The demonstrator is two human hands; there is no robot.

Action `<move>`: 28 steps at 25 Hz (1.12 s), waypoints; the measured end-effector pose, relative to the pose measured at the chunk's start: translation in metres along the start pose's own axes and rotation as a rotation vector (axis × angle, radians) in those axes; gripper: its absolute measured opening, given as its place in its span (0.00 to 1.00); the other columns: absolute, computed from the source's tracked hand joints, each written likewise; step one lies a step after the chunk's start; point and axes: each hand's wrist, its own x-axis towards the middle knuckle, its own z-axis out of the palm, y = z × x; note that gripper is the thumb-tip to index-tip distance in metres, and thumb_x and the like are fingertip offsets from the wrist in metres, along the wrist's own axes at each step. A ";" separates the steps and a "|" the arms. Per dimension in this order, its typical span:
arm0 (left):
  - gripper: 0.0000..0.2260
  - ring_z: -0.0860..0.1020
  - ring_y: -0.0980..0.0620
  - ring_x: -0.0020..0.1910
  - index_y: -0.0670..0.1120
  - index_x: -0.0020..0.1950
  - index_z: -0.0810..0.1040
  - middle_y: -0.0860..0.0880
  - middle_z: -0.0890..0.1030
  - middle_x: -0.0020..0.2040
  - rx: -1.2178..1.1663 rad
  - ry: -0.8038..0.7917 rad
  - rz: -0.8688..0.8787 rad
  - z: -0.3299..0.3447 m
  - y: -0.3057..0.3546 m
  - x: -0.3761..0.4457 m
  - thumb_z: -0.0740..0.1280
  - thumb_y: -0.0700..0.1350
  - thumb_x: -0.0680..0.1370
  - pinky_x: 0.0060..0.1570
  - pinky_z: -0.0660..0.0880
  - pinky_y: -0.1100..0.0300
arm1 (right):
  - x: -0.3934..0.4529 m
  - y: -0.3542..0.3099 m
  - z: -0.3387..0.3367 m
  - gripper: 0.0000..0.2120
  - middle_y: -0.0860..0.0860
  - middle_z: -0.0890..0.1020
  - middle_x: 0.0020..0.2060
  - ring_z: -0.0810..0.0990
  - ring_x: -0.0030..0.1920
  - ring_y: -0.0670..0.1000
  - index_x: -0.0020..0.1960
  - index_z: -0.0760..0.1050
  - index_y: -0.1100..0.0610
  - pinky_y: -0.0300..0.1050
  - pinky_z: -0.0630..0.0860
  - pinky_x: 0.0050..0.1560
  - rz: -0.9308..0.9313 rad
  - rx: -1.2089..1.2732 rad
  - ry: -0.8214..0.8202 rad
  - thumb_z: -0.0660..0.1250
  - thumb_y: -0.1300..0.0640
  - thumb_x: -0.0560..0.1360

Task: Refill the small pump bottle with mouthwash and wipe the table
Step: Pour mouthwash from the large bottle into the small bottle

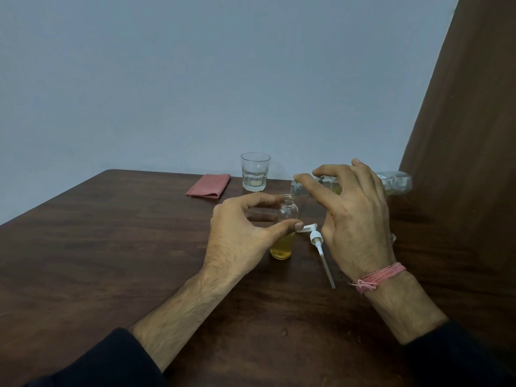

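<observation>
Small clear plastic pump bottle point(284, 236): upright on the dark brown wooden table point(111, 247), centre of the head view, pump off, neck open. Lower part holds yellow-amber liquid, upper part clear.

Left hand point(243, 233) grasps it from the left side, thumb across the front, fingers curled round the back near the neck. Right hand point(354, 216) grips a larger clear plastic mouthwash bottle point(391, 184), tipped almost level, its mouth just above the small bottle's neck. Some yellow liquid shows inside it near the fingers. Can't make out a stream between the two mouths.

White pump head with long dip tube point(318, 241) lies flat on the table just right of the small bottle, tube pointing toward the near edge, partly behind the right hand.

Room: table's far edge meets the pale blue-grey wall point(195, 79); far-left corner rounded. Left half of the tabletop is bare wood. Right side is bounded by a brown curtain point(460, 163), which the big bottle's base nearly reaches.

Clear faceted drinking glass point(255, 171) stands near the far edge, a little pale liquid at the bottom. Folded pink cloth point(208, 185) lies just left of it, apart.

Pink thread band point(377, 277) on the right wrist. Dark sleeves point(106, 364) cut off at the bottom of the frame.
</observation>
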 end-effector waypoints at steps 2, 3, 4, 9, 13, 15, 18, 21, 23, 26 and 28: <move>0.23 0.90 0.66 0.49 0.59 0.59 0.93 0.62 0.92 0.54 0.002 -0.002 0.002 0.000 0.000 0.000 0.90 0.60 0.66 0.59 0.89 0.48 | 0.000 0.000 0.000 0.39 0.58 0.82 0.63 0.77 0.66 0.63 0.72 0.81 0.54 0.65 0.66 0.78 -0.001 0.001 -0.003 0.72 0.78 0.64; 0.23 0.90 0.66 0.49 0.59 0.59 0.92 0.62 0.92 0.53 0.005 -0.003 0.004 -0.001 0.000 0.000 0.90 0.60 0.66 0.59 0.89 0.48 | 0.001 0.000 -0.001 0.39 0.58 0.82 0.63 0.77 0.66 0.63 0.72 0.81 0.54 0.65 0.66 0.78 -0.001 0.000 -0.004 0.72 0.78 0.64; 0.23 0.90 0.67 0.49 0.60 0.59 0.92 0.63 0.92 0.53 0.009 -0.005 0.005 -0.001 0.001 0.000 0.90 0.60 0.66 0.58 0.89 0.49 | 0.001 0.000 -0.001 0.39 0.58 0.82 0.63 0.77 0.66 0.64 0.72 0.81 0.54 0.65 0.65 0.78 0.000 0.000 -0.006 0.73 0.78 0.64; 0.24 0.90 0.66 0.49 0.61 0.58 0.92 0.63 0.92 0.54 0.019 -0.012 -0.008 -0.001 0.000 0.001 0.91 0.59 0.64 0.56 0.90 0.50 | 0.000 -0.001 -0.002 0.38 0.58 0.82 0.63 0.77 0.66 0.63 0.71 0.81 0.54 0.65 0.65 0.79 0.001 0.006 -0.010 0.71 0.78 0.64; 0.26 0.90 0.66 0.49 0.61 0.59 0.92 0.62 0.92 0.54 0.026 -0.026 -0.011 -0.001 -0.001 0.001 0.92 0.57 0.63 0.57 0.90 0.50 | 0.000 -0.001 -0.004 0.39 0.58 0.82 0.63 0.77 0.66 0.63 0.72 0.81 0.54 0.65 0.65 0.79 0.002 0.012 -0.023 0.71 0.78 0.65; 0.27 0.90 0.66 0.49 0.60 0.59 0.92 0.62 0.91 0.55 0.040 -0.029 -0.006 -0.001 -0.001 0.002 0.92 0.57 0.62 0.56 0.90 0.50 | 0.001 -0.001 -0.003 0.39 0.58 0.82 0.63 0.77 0.66 0.63 0.72 0.81 0.54 0.65 0.65 0.79 0.000 0.009 -0.028 0.71 0.78 0.65; 0.27 0.90 0.67 0.49 0.61 0.59 0.92 0.63 0.91 0.55 0.046 -0.030 -0.001 -0.001 -0.002 0.002 0.92 0.56 0.62 0.55 0.90 0.51 | 0.001 -0.001 -0.003 0.38 0.58 0.82 0.63 0.77 0.66 0.64 0.71 0.81 0.54 0.65 0.66 0.79 0.001 0.003 -0.023 0.72 0.78 0.65; 0.27 0.90 0.67 0.49 0.61 0.60 0.92 0.63 0.91 0.55 0.044 -0.027 -0.004 -0.001 -0.001 0.002 0.92 0.56 0.62 0.55 0.90 0.51 | 0.001 -0.001 -0.003 0.38 0.58 0.82 0.63 0.77 0.66 0.63 0.72 0.81 0.54 0.65 0.65 0.79 -0.003 -0.002 -0.026 0.72 0.78 0.65; 0.27 0.90 0.67 0.49 0.61 0.59 0.92 0.63 0.91 0.54 0.046 -0.025 -0.005 -0.001 -0.001 0.001 0.92 0.56 0.62 0.54 0.90 0.52 | 0.001 -0.001 -0.003 0.38 0.58 0.82 0.63 0.77 0.66 0.63 0.71 0.82 0.54 0.65 0.66 0.79 -0.002 0.001 -0.019 0.71 0.78 0.65; 0.27 0.89 0.68 0.49 0.61 0.58 0.91 0.64 0.91 0.53 0.055 -0.028 -0.009 -0.002 0.000 0.001 0.93 0.55 0.61 0.55 0.90 0.52 | 0.000 -0.002 -0.003 0.38 0.58 0.82 0.62 0.77 0.65 0.63 0.71 0.82 0.54 0.66 0.66 0.79 -0.003 0.000 -0.005 0.70 0.78 0.65; 0.28 0.90 0.67 0.50 0.60 0.59 0.91 0.64 0.91 0.54 0.053 -0.036 -0.008 -0.002 0.001 0.001 0.93 0.55 0.62 0.56 0.90 0.52 | 0.001 -0.002 -0.003 0.38 0.58 0.82 0.63 0.77 0.65 0.63 0.71 0.82 0.54 0.66 0.66 0.79 -0.006 -0.002 -0.011 0.70 0.78 0.65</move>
